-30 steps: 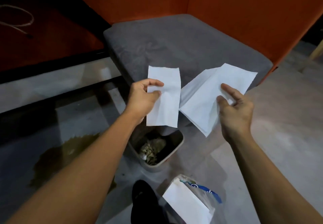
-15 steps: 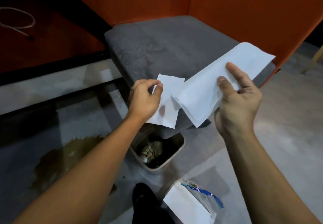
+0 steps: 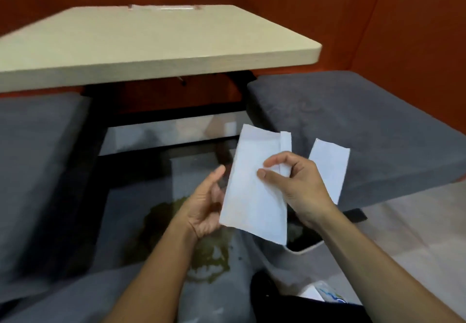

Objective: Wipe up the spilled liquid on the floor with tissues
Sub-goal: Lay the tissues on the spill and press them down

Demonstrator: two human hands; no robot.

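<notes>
Looking down past the pale table (image 3: 156, 42) and grey seats (image 3: 358, 131), we see the brown spill (image 3: 209, 259) on the floor beneath our hands; our right hand (image 3: 300, 186) pinches white tissues (image 3: 254, 191), our left hand (image 3: 204, 204) rests loose-fingered against them.

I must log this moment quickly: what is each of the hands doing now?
Left hand: fingers fairly straight, supporting the large tissue along its left edge.
Right hand: pinching the same tissue; a second tissue shows behind it.
</notes>
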